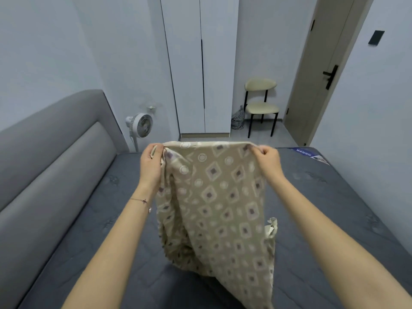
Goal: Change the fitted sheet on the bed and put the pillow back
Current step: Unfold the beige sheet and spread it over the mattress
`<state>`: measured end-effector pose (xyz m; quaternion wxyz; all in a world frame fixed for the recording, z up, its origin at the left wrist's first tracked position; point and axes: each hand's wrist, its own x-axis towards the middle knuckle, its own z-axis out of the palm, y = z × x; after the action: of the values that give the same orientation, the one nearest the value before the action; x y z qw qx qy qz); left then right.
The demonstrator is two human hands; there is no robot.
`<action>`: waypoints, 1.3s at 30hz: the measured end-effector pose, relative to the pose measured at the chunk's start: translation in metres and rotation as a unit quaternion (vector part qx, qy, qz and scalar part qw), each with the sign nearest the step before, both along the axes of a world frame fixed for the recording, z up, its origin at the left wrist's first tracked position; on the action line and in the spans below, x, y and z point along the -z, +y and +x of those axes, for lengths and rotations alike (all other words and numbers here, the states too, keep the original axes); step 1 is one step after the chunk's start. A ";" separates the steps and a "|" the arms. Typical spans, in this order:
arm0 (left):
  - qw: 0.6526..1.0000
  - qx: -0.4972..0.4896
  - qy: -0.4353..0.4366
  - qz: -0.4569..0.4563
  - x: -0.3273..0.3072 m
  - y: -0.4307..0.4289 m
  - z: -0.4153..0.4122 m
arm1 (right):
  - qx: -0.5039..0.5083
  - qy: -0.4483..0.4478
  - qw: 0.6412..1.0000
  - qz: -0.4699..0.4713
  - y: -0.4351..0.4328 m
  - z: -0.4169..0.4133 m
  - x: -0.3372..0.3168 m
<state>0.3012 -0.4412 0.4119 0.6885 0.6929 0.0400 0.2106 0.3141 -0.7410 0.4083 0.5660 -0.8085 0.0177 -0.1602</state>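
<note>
Small bedroom, pale walls. Bare dark-grey quilted mattress [334,197] filling the lower view, with a padded grey headboard [55,152] along its left side. Beyond the far edge: a strip of grey floor [283,134], a white pedestal fan [142,124] by the headboard's end, a tall white wardrobe [200,63] with doors closed, a cream chair [262,105] on black legs with a checked bag [237,120] just beside it, and a beige door [323,74] at the right. Open mattress on both sides of the cloth; blue printed label [310,153] near the far right corner.

Held up over the mattress middle: beige fitted sheet [218,197], soft, printed with diamonds and circles, hanging in loose folds down to the mattress. Left hand [151,162] pinching the top left corner, right hand [268,161] pinching the top right corner, upper hem stretched between.
</note>
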 end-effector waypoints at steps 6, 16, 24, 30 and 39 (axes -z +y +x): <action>0.999 0.012 -0.001 -0.046 -0.014 0.012 0.011 | 0.001 -0.166 0.974 0.155 0.043 0.001 -0.092; 0.990 0.084 0.060 -0.092 0.019 0.031 -0.011 | -0.222 0.050 0.971 -0.069 0.080 -0.020 -0.034; 0.976 0.199 0.085 0.029 0.028 0.030 -0.048 | -0.259 0.086 0.957 -0.093 0.141 -0.046 0.053; 0.976 0.163 0.145 -0.018 0.051 0.042 -0.061 | -0.187 0.036 0.980 -0.060 0.144 -0.065 0.075; 0.948 0.152 0.238 -0.149 0.060 0.025 -0.065 | -0.103 0.031 0.990 0.087 0.129 -0.079 0.081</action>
<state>0.2365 -0.4159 0.3516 0.7781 0.6103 0.1280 -0.0758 0.2351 -0.6123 0.3270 0.6469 -0.7582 -0.0345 -0.0738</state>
